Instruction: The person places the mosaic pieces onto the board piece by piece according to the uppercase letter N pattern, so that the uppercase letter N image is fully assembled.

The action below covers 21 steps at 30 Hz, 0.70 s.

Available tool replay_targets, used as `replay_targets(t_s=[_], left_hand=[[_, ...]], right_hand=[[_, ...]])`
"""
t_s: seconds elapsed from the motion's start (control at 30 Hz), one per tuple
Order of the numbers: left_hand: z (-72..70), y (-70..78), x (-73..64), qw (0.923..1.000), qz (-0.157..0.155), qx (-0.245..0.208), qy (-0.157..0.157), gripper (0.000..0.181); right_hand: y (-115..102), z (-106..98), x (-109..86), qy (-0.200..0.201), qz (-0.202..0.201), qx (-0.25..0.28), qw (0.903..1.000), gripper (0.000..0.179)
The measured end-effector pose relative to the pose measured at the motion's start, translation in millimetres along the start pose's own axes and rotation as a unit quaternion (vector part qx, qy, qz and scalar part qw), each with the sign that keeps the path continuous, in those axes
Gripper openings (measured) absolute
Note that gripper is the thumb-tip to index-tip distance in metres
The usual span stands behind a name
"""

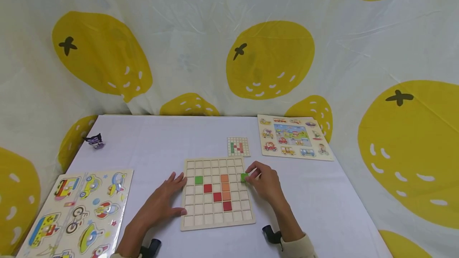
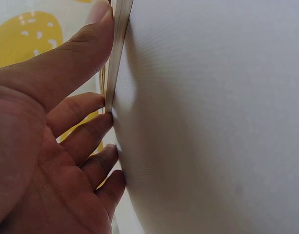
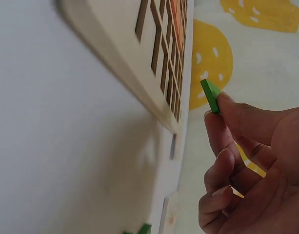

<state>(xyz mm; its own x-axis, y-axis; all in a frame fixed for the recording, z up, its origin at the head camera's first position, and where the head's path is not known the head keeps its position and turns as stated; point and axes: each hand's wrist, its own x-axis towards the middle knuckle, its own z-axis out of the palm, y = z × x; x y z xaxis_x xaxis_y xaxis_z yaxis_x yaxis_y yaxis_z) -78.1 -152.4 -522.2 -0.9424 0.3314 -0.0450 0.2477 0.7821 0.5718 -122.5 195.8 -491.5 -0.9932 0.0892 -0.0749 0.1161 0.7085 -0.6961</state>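
A wooden grid board [image 1: 215, 227] lies flat on the table. In it sit a green tile [image 1: 199, 180], a diagonal of red tiles [image 1: 217, 197] and a column of orange tiles [image 1: 225, 186]. My left hand [image 1: 163, 200] rests against the board's left edge; thumb and fingertips touch the rim, as the left wrist view [image 2: 66, 146] also shows. Over the board's right edge, my right hand [image 1: 267, 182] pinches a small green square tile [image 3: 209, 95] between thumb and index finger. In the right wrist view the tile is held tilted, apart from the board.
A small pattern card [image 1: 238, 146] lies behind the board. A vehicle picture puzzle [image 1: 295, 137] stands back right, another peg puzzle [image 1: 75, 214] front left. A small dark purple item [image 1: 95, 141] lies back left. Green pieces [image 3: 145, 228] show low in the right wrist view.
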Motion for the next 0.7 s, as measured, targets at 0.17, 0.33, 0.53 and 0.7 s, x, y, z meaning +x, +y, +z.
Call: replay_targets(t_s=[0.17, 0.33, 0.53, 0.7], left_hand=[[0.0, 0.4, -0.1, 1.0, 0.001, -0.002, 0.0, 0.102], [-0.7, 1.1, -0.4, 1.0, 0.002, -0.001, 0.0, 0.101], [-0.1, 1.0, -0.1, 1.0, -0.001, -0.006, -0.001, 0.101], [0.7, 0.0, -0.1, 1.0, 0.002, -0.007, 0.004, 0.101]], right_hand=[[-10.7, 11.8, -6.0, -0.013, -0.009, 0.017, 0.9997, 0.016], [-20.3, 23.7, -10.5, -0.026, -0.023, 0.022, 0.9991, 0.016], [-31.3, 36.2, -14.1, -0.05, -0.021, 0.024, 0.9982, 0.016], [-39.9, 44.6, -17.3, -0.067, -0.039, 0.032, 0.9965, 0.014]])
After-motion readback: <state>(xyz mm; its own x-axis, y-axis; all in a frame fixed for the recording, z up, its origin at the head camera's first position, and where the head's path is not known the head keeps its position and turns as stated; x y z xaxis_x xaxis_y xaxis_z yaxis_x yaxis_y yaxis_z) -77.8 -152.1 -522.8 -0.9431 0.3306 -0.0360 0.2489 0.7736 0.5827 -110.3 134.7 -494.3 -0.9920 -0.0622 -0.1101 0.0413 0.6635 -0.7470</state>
